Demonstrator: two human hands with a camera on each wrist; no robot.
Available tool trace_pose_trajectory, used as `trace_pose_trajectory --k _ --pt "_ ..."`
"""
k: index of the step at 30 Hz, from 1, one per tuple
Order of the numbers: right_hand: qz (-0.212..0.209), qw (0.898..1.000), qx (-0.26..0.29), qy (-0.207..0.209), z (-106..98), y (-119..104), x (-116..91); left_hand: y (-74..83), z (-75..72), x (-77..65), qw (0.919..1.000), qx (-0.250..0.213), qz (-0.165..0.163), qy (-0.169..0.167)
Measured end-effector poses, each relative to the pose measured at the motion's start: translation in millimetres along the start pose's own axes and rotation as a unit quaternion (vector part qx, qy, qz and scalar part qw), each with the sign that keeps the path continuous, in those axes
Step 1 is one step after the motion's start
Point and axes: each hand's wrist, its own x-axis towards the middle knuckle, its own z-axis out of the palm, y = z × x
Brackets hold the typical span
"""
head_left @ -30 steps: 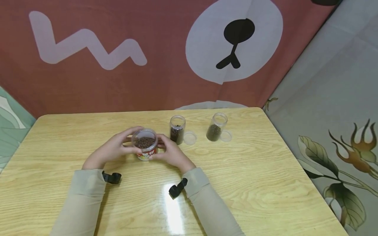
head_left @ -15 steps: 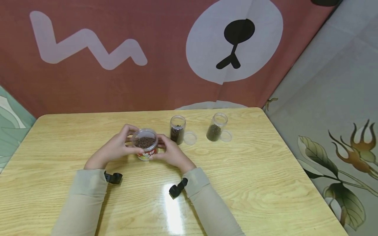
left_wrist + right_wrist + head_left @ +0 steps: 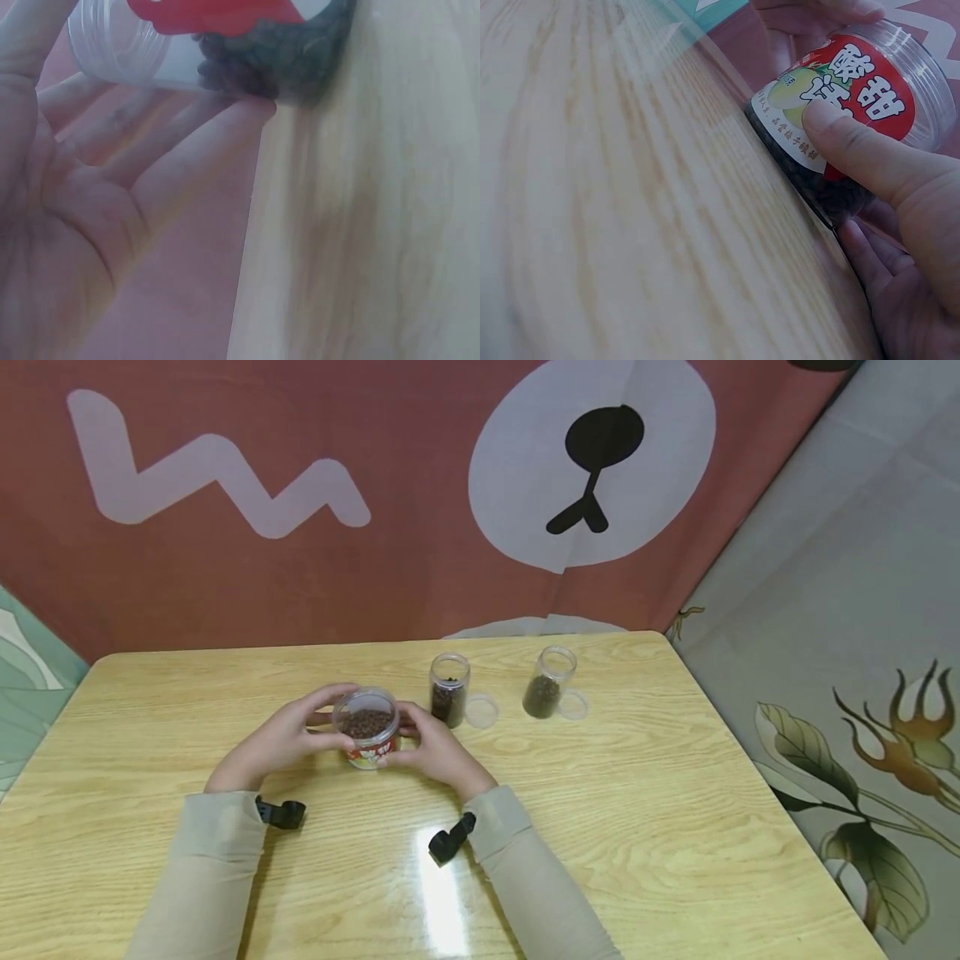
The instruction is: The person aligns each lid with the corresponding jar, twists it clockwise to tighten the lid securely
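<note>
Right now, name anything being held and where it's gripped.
The red-labelled jar, by its sides: left hand opposite right hand, whose thumb is on the label.

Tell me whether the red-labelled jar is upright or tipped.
Upright: the red-labelled jar has its base on the tabletop in the right wrist view, and the head view shows its rim uppermost.
</note>
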Motion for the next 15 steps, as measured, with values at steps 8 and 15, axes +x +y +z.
trace_pose_trajectory --k 8,15 --pt "0.001 1.0 -0.008 0.001 -1.6 -1.1 -0.5 3.2 2.2 2.9 0.9989 -0.04 -0.024 -0.002" --pt "0.002 1.0 -0.008 0.002 -0.5 -1.0 -0.1 9.5 8.9 4.3 0.9994 -0.011 -0.029 0.018"
